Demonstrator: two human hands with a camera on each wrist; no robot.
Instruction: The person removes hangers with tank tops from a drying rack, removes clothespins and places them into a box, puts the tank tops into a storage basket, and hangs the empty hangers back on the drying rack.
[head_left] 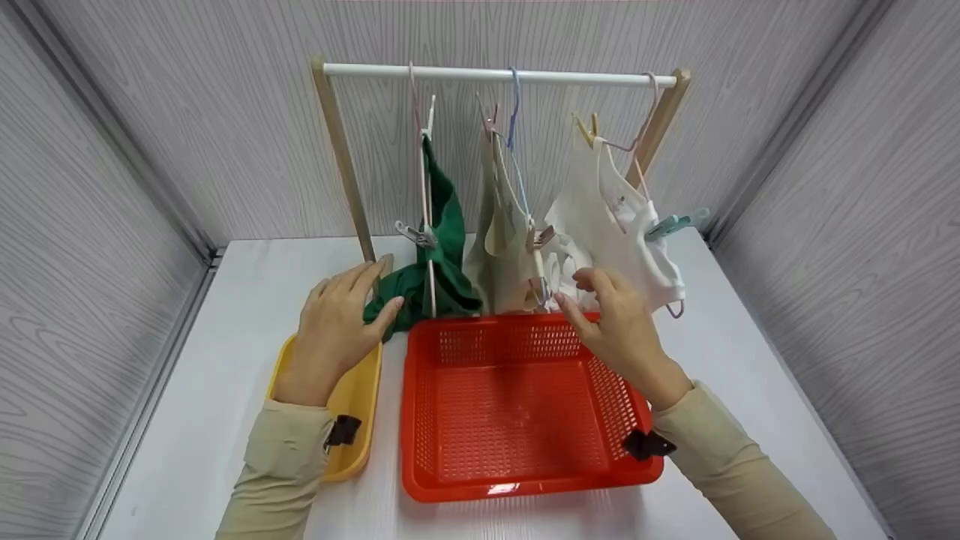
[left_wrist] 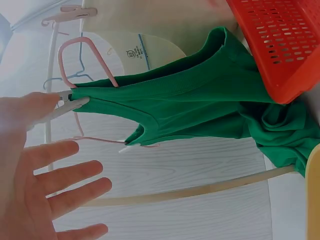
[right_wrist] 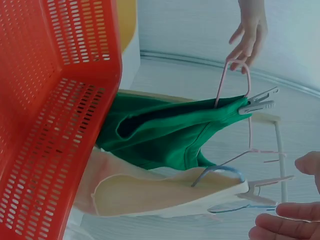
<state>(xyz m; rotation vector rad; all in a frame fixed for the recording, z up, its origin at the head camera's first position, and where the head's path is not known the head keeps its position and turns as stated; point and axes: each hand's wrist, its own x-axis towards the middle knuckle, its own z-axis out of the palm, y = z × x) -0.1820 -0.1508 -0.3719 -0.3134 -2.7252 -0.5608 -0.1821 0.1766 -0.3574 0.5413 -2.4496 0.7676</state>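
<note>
A green sleeveless top [head_left: 446, 225] hangs on a pink hanger [left_wrist: 87, 42], fastened by a grey clothes peg [head_left: 417, 235]. Left of it is my left hand [head_left: 337, 322], fingers extended and holding nothing; in the head view it is apart from the peg. My right hand [head_left: 615, 322] hovers over the red basket's back right corner, fingers loosely bent, nothing in them. Nearest to it are a cream top [head_left: 510, 262] on a blue hanger [head_left: 514, 112], with a pinkish peg [head_left: 540, 238], and a white top [head_left: 600, 202] with yellow [head_left: 586, 130] and teal pegs [head_left: 671, 225].
The rack's white rail [head_left: 465, 73] runs between wooden legs [head_left: 345, 157] behind the hands. In front sits a red perforated basket [head_left: 525, 491], with a yellow tub [head_left: 367, 420] to its left, partly under my left arm. Pale wood-grain panels enclose the white table [head_left: 195, 390].
</note>
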